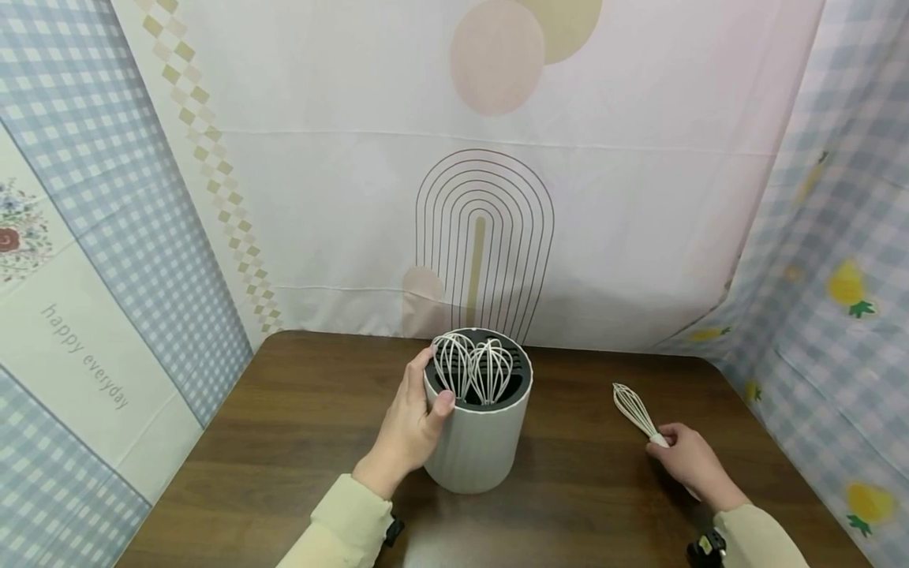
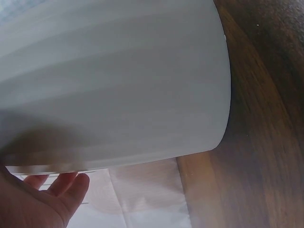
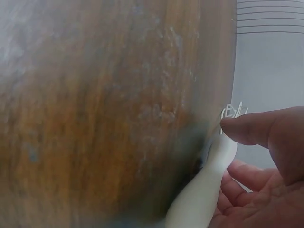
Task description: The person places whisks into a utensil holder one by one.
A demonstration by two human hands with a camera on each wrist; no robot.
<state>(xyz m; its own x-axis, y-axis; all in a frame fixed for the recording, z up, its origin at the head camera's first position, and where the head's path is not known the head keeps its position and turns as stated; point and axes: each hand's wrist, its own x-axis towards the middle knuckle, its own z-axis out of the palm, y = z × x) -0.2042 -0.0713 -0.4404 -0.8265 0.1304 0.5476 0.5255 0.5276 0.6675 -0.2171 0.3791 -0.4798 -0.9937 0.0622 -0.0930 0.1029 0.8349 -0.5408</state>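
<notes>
A light grey ribbed utensil holder (image 1: 474,450) with a dark slotted top stands upright on the wooden table. Two white whisks (image 1: 490,372) stick up from its slots, wire ends on top. My left hand (image 1: 412,418) grips the holder at its left side, thumb at the front of the rim; in the left wrist view the fingers lie along the holder's side (image 2: 123,95). Off to the right, my right hand (image 1: 689,457) holds a third whisk (image 1: 634,409) low over the table. Thumb and fingers pinch its white handle (image 3: 202,194) near the wires, which point away from me.
The brown wooden table (image 1: 305,442) ends at a white printed cloth (image 1: 341,221) behind the holder. Blue checked cloths hang at the left (image 1: 128,142) and right (image 1: 838,363) sides.
</notes>
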